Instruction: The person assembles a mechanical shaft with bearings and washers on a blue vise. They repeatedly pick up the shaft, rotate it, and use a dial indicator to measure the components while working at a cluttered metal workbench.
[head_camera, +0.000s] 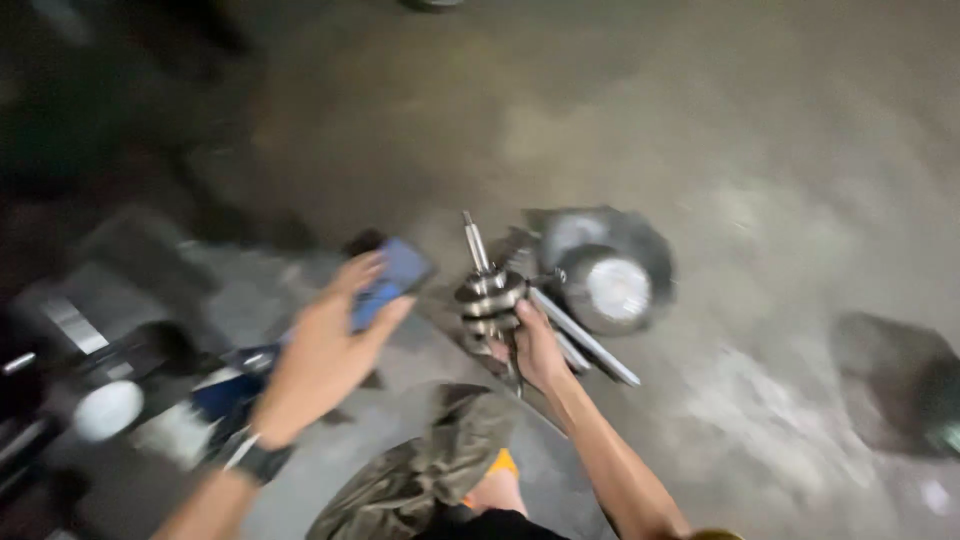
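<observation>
Head view is motion-blurred, so fine detail is soft. Left hand (325, 345) is raised w/ a blue phone (392, 281) pinched between thumb and fingers (362, 268), closed round its lower end; the top sticks out up-right, prob. so the screen faces the person, though what's on it can't be read. Dark watch (262, 460) on that wrist. Right hand (537, 350) is wrapped shut round the lower part of a metal crankshaft assembly (490, 295), held nearly upright w/ the thin shaft end pointing up and slightly left; gripping it low leaves the round webs and shaft clear of the palm. A long grey bar-like piece (585, 340) angles down-right just beside that hand; can't tell if it's joined to the crank or lying under it. Behind, on the concrete floor (760, 150), sits a round metal bowl-shaped part (612, 285), close to the crank but apart from it. Below the hands, person's knee in olive-camo cloth (440, 470), so they seem to be crouching low over the floor. Dark machine parts (110, 390) crowd the left edge, too blurred to ID.
</observation>
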